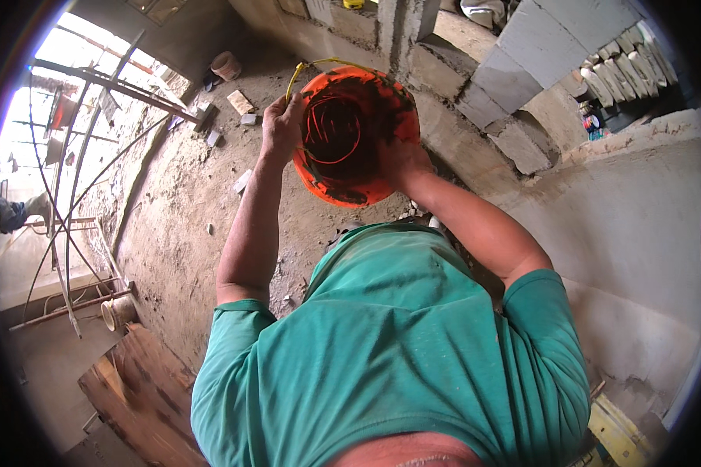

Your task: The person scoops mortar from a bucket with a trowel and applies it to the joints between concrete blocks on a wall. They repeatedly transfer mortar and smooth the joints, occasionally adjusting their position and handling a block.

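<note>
An orange bucket (336,189) with dark grey smears inside is held out in front of my body, its mouth facing me. A thin yellow handle (331,61) arches over its far side. At the left rim my left hand (282,124) is closed on the bucket, beside one end of the handle. My right hand (405,162) reaches over the right part of the bucket's mouth. Its fingers are lost in the dark inside, so I cannot make out whether they hold anything.
A low block wall (459,156) runs along the right, with a stack of pale bags (627,70) beyond it. On the dusty floor lie a small bucket (226,66) and broken bricks (240,101). Metal bars (117,89) stand left; a wooden board (144,389) lies lower left.
</note>
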Action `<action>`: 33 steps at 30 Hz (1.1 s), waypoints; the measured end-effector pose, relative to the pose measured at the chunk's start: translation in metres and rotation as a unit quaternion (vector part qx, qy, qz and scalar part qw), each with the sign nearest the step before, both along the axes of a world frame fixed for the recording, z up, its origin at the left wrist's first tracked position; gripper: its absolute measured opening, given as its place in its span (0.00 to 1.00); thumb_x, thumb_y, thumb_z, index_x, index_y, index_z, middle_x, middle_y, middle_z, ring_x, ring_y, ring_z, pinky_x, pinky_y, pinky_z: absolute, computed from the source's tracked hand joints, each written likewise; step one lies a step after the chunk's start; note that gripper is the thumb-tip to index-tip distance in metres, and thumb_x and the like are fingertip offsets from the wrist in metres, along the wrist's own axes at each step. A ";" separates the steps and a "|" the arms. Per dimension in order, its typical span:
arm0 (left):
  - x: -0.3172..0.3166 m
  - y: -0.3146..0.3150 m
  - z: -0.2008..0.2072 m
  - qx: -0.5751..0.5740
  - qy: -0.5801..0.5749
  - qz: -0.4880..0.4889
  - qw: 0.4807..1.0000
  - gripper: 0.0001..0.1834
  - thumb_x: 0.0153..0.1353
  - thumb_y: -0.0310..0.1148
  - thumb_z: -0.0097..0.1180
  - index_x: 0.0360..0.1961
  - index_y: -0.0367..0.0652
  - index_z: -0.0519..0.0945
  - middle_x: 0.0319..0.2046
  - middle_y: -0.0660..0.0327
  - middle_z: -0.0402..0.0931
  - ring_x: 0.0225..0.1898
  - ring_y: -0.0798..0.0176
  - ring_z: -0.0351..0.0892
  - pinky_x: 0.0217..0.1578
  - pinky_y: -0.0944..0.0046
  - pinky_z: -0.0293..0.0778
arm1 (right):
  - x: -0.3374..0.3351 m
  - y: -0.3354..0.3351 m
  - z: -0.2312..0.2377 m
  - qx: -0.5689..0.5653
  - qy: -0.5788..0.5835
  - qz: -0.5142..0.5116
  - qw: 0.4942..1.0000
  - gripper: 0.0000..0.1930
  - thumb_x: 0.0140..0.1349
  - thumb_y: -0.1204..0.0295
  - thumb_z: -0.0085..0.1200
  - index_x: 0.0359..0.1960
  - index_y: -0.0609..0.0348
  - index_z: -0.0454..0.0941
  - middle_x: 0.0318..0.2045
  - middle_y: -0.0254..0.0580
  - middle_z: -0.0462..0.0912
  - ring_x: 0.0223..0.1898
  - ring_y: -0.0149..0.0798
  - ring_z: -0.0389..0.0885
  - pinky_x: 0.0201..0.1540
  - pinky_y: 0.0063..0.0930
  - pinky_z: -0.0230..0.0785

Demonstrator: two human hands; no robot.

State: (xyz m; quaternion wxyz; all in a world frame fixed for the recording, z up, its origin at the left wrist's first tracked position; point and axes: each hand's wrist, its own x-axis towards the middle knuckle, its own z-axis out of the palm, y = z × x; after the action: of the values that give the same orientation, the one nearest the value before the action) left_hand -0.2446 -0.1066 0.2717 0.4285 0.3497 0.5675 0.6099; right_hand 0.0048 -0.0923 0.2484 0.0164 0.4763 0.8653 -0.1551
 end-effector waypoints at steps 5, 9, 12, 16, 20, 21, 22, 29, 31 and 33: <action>-0.015 -0.019 0.023 -0.006 0.047 -0.007 0.999 0.13 0.70 0.41 0.53 0.30 0.46 0.77 0.21 0.76 0.68 0.21 0.80 0.61 0.20 0.74 0.59 | 0.004 0.021 -0.013 0.068 -0.055 0.084 0.993 0.17 0.61 0.67 0.49 0.52 0.53 0.75 0.37 0.51 0.84 0.39 0.52 0.85 0.38 0.46 0.79; -0.019 -0.017 0.022 0.007 0.102 0.002 0.995 0.15 0.70 0.42 0.52 0.33 0.40 0.79 0.21 0.78 0.67 0.22 0.81 0.59 0.21 0.73 0.58 | -0.022 0.023 -0.015 0.112 0.039 0.031 0.992 0.13 0.62 0.66 0.47 0.44 0.55 0.78 0.35 0.50 0.84 0.38 0.52 0.85 0.37 0.47 0.79; -0.024 -0.023 0.027 -0.017 0.230 0.036 0.972 0.17 0.69 0.41 0.53 0.28 0.39 0.77 0.17 0.74 0.64 0.22 0.78 0.59 0.22 0.69 0.59 | -0.033 0.006 -0.020 0.028 -0.018 0.054 0.998 0.15 0.62 0.65 0.46 0.47 0.55 0.77 0.37 0.50 0.84 0.38 0.52 0.85 0.37 0.48 0.78; -0.037 -0.035 0.022 -0.036 0.255 0.063 0.964 0.17 0.68 0.40 0.53 0.26 0.39 0.76 0.16 0.71 0.63 0.22 0.77 0.60 0.22 0.68 0.60 | -0.048 -0.007 -0.004 0.017 -0.102 0.098 0.990 0.18 0.62 0.65 0.45 0.52 0.56 0.74 0.39 0.52 0.83 0.39 0.52 0.85 0.37 0.48 0.78; -0.036 -0.040 0.024 -0.058 0.236 0.061 0.968 0.13 0.69 0.39 0.53 0.37 0.39 0.80 0.18 0.71 0.66 0.23 0.77 0.62 0.25 0.69 0.63 | -0.062 0.024 -0.010 0.001 -0.036 0.054 0.998 0.18 0.64 0.66 0.43 0.53 0.56 0.73 0.40 0.54 0.83 0.41 0.54 0.84 0.42 0.48 0.77; -0.037 -0.041 0.024 -0.058 0.238 0.061 0.968 0.13 0.69 0.39 0.53 0.40 0.39 0.81 0.19 0.71 0.67 0.24 0.77 0.63 0.26 0.69 0.64 | -0.072 0.021 -0.009 -0.025 -0.032 0.035 0.999 0.18 0.64 0.66 0.42 0.54 0.56 0.72 0.41 0.54 0.83 0.41 0.54 0.84 0.43 0.48 0.77; -0.040 -0.039 0.022 -0.065 0.260 0.051 0.962 0.14 0.68 0.38 0.53 0.46 0.40 0.81 0.19 0.68 0.69 0.24 0.76 0.65 0.27 0.69 0.66 | -0.080 0.017 -0.004 -0.049 -0.027 0.013 0.998 0.18 0.65 0.66 0.41 0.54 0.56 0.72 0.41 0.53 0.83 0.42 0.55 0.84 0.44 0.48 0.77; -0.057 -0.032 0.012 -0.096 0.306 0.109 0.941 0.13 0.67 0.39 0.54 0.36 0.37 0.79 0.17 0.63 0.68 0.21 0.73 0.64 0.23 0.64 0.64 | -0.093 0.013 -0.042 -0.105 -0.022 0.102 0.989 0.20 0.66 0.64 0.41 0.58 0.52 0.69 0.43 0.54 0.83 0.43 0.55 0.84 0.43 0.50 0.77; -0.077 -0.029 -0.005 -0.106 0.306 0.126 0.938 0.14 0.68 0.39 0.54 0.33 0.37 0.77 0.16 0.65 0.65 0.21 0.73 0.61 0.22 0.64 0.62 | -0.103 0.021 -0.025 -0.093 0.027 0.049 0.994 0.20 0.66 0.64 0.41 0.59 0.52 0.68 0.42 0.54 0.83 0.43 0.55 0.84 0.43 0.50 0.77; -0.073 -0.019 0.000 -0.118 0.310 0.121 0.936 0.15 0.68 0.39 0.54 0.30 0.37 0.75 0.16 0.65 0.63 0.21 0.72 0.58 0.22 0.64 0.60 | -0.110 0.047 -0.025 -0.118 0.026 0.018 0.993 0.21 0.66 0.64 0.41 0.61 0.52 0.66 0.42 0.54 0.83 0.42 0.55 0.84 0.42 0.48 0.78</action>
State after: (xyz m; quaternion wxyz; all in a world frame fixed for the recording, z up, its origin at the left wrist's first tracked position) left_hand -0.3173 -0.1260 0.2722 0.1928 0.3972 0.7777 0.4476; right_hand -0.1053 -0.0457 0.2235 0.0530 0.4515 0.8494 -0.2681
